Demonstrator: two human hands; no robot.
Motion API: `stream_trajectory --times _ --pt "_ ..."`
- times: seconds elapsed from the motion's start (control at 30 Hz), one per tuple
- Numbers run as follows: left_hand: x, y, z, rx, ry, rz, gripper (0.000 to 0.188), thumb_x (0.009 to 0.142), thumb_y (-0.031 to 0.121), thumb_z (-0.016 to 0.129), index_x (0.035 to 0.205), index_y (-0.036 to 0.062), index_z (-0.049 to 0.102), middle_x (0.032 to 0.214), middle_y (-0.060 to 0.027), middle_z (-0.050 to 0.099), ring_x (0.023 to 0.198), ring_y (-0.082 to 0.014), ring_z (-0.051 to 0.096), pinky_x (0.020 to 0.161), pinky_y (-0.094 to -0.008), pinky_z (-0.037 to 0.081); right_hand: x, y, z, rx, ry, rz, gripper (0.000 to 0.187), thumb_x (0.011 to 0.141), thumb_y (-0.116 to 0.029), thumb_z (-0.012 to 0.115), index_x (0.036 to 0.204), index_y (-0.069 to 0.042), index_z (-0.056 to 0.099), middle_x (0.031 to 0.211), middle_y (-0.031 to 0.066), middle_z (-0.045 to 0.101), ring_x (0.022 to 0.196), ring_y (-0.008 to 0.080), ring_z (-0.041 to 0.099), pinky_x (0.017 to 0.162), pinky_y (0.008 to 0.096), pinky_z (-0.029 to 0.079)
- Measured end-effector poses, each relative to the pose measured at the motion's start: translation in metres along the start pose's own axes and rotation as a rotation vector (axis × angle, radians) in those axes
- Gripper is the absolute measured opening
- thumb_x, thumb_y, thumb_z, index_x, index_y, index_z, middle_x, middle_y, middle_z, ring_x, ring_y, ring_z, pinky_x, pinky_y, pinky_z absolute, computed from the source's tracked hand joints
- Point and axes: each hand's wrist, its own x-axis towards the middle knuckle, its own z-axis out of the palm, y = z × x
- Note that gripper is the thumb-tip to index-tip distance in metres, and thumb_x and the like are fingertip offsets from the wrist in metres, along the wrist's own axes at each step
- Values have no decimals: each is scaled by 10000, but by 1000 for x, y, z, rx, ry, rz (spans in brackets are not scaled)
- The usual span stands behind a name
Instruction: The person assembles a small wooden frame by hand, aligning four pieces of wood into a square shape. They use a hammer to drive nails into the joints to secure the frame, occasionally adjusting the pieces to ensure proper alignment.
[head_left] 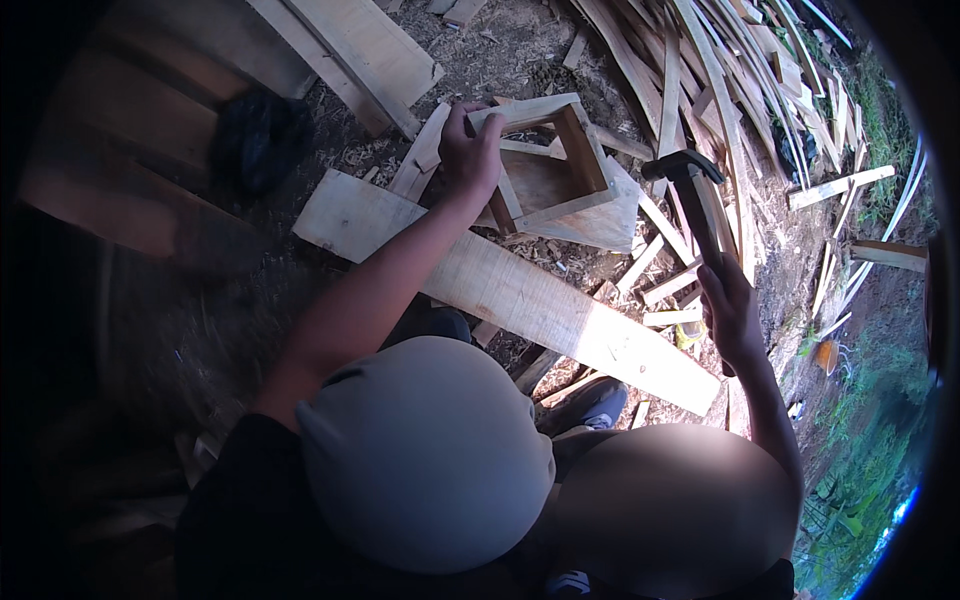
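Observation:
An open wooden box frame [565,211] made of short boards sits on the ground ahead of me, tilted a little. My left hand [472,158] is closed on its near-left upper corner, thumb and fingers at the board's edge. Whether a nail is also between those fingers is too small to tell. Off to the right, my right hand [732,308] grips a claw hammer [698,215] by its dark handle. The hammer's head is up, apart from the box. Beneath the box lies a flat piece of pale wood [612,222].
A long plank [520,290] lies across in front of my feet. Wider boards [365,50] rest at the far left, near a dark bundle [258,140]. Long thin strips [690,90] are piled at the far right. Wood shavings and offcuts [672,283] litter the dirt.

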Motion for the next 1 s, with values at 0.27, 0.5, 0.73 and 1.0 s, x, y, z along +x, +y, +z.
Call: stream_trajectory --times 0.27,0.5,0.73,1.0 --pt "-36 -2 16 97 149 31 370 915 308 615 1133 16 551 1138 -169 562 1059 -287 565 961 -401 422 1 18 1 49 21 87 275 1042 -303 527 1096 -38 578 642 -38 445 520 37 402 467 249 326" --pt "-38 -4 23 55 172 62 360 960 330 577 1134 21 513 1121 -157 540 1036 -284 539 971 -406 397 -2 18 9 133 12 83 226 1044 -306 524 1037 -83 556 612 -64 426 451 4 357 400 205 272" --pt "-37 -23 21 16 250 69 375 983 316 539 1160 -8 475 1172 -196 488 1083 -317 506 1002 -421 383 -7 20 15 142 -24 27 256 1036 -292 547 1121 -52 577 657 -59 429 545 2 392 477 220 308" --pt "-72 -41 15 251 134 286 313 978 262 563 1115 -14 509 1105 -173 524 1036 -304 508 939 -440 405 -25 4 13 -230 -81 -187 249 1015 -180 565 1202 -17 565 739 163 595 664 267 614 631 378 450"
